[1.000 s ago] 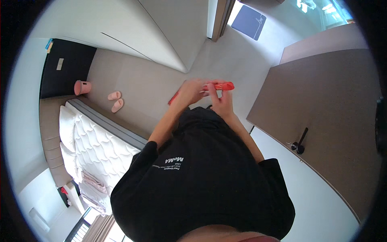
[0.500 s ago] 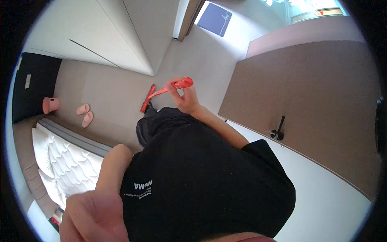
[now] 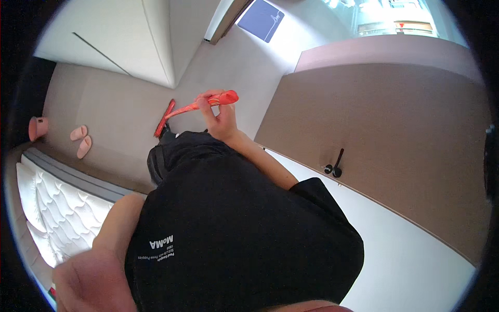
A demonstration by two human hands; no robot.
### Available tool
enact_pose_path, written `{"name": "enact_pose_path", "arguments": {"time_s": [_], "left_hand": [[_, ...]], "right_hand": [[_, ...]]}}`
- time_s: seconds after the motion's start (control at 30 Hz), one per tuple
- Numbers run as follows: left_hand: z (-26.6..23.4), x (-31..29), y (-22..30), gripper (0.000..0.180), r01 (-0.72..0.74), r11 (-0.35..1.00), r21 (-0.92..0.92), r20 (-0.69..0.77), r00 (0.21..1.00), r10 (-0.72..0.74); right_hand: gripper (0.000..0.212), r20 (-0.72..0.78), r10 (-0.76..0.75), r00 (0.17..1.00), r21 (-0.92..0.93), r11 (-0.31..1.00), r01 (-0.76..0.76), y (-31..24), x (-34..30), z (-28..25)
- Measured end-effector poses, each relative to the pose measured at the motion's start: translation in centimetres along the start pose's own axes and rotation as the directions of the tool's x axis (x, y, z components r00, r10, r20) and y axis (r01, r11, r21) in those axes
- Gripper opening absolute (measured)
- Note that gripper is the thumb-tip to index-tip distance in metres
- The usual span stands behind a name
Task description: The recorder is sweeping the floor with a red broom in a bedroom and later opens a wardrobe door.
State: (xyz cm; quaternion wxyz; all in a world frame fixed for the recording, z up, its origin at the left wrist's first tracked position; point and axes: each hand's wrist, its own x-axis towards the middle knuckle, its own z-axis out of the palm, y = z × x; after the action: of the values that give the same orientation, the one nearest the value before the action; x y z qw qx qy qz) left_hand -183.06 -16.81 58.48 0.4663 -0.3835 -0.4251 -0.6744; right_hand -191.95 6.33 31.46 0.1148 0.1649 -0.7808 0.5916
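My right hand is closed around the upper handle of a long red broom, and the handle's end pokes out past my fingers. Down on the floor, beside my foot, rests the broom's narrow red head; its bristles cannot be made out. Close up at the lower left is my left hand, blurred and partly cut off by the picture's edge. Its fingers are hidden, so whether it holds anything cannot be seen.
A brown tabletop spans the right, with small black objects near its edge. White cabinets rise ahead. Pink slippers and a pink bin stand at left, by a bed. A dark mat lies beyond the doorway.
The view has turned slightly, so the room slides left in the picture. My right hand keeps its hold on the broom. My left hand's curled fingers have gone out of sight.
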Motion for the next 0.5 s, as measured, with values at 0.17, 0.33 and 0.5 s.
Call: {"name": "enact_pose_path", "arguments": {"time_s": [0.17,0.33,0.5], "left_hand": [[-5.6,-8.4,-2.2,0.018,0.401,0.916,-0.021,-0.358,0.852,-0.382],[-8.6,-13.2,-6.1,0.028,0.824,0.532,-0.198,-0.546,0.358,-0.758],[-9.2,-11.7,-5.6,0.025,0.808,0.486,-0.332,-0.467,0.307,-0.829]], "right_hand": [[0.007,-0.031,-0.057,0.998,-0.015,0.998,0.057,1.1,-0.1,0.3],[0.007,0.014,-0.023,1.0,0.012,1.0,0.023,0.0,1.0,1.3],[0.008,-0.027,0.008,1.0,0.118,0.993,-0.005,-2.1,1.7,2.7]]}}
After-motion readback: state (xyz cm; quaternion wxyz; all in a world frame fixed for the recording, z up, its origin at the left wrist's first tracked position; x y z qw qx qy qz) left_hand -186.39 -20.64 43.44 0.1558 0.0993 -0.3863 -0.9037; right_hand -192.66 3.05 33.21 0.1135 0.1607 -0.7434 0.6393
